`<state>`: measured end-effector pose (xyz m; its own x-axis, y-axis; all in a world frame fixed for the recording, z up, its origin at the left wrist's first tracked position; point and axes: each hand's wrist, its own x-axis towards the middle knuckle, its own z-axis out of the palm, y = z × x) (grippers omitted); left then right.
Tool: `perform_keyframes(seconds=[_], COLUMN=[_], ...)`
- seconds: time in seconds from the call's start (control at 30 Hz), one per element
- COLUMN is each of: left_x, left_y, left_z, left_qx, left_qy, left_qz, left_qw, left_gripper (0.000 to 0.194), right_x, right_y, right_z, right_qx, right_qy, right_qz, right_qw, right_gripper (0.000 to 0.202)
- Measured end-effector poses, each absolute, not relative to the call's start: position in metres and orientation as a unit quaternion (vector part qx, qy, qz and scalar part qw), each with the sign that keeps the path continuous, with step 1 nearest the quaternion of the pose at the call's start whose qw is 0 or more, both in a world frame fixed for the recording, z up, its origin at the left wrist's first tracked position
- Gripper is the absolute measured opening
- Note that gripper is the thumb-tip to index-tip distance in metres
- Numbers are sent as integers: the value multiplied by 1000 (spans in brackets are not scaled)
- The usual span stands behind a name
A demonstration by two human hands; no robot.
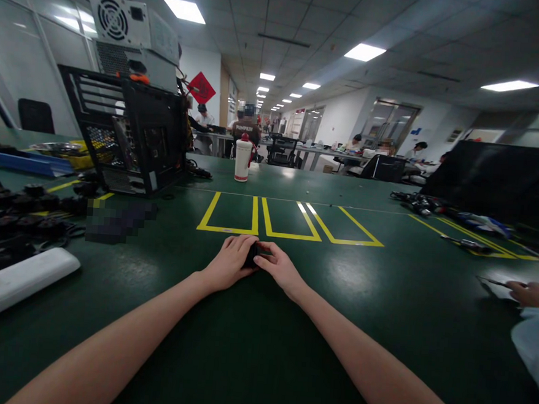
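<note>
Together, the left hand point(232, 258) and right hand point(281, 268) grip a black object point(251, 257), forearms point(141, 319) stretched out, converging.

Three yellow frames point(292, 236) lay central on one green surface point(258, 361)

The person's left grip point(232, 258) and right grip point(282, 267) made two, with one small black object point(251, 257) between them. One white bottle point(242, 161), one black computer case point(167, 139), one red diamond sign point(202, 88) and one long white bar point(24, 283) showed. The black parts point(29, 203) at left were too tangled to count.
</note>
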<state>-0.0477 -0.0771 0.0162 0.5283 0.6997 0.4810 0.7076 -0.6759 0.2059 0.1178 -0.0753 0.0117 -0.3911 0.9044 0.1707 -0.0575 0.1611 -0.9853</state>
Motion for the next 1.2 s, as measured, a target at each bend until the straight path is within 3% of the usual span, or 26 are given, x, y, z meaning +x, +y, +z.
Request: perform_keyframes(seconds=[0.3,0.7,0.9,1.2], left_x=[-48,-48,-48,-48], left_y=[-76,-74,-75,-75], left_z=[15,13,14,15], left_qx=[-878,-878,-879,-879], left_qy=[-393,-393,-391,-396], left_qz=[-273,-272,-273,-266], left_qw=[15,22,23,13], left_gripper=[56,57,55,56], right_x=[116,119,117,119], right_y=[-76,-74,-73,-73], right_z=[12,12,9,11], right_qx=[-324,-302,-320,-324], right_qy=[-627,-618,-621,-609], right_qz=[544,582,551,575], right_qw=[455,434,456,440], right_gripper=[26,36,24,34])
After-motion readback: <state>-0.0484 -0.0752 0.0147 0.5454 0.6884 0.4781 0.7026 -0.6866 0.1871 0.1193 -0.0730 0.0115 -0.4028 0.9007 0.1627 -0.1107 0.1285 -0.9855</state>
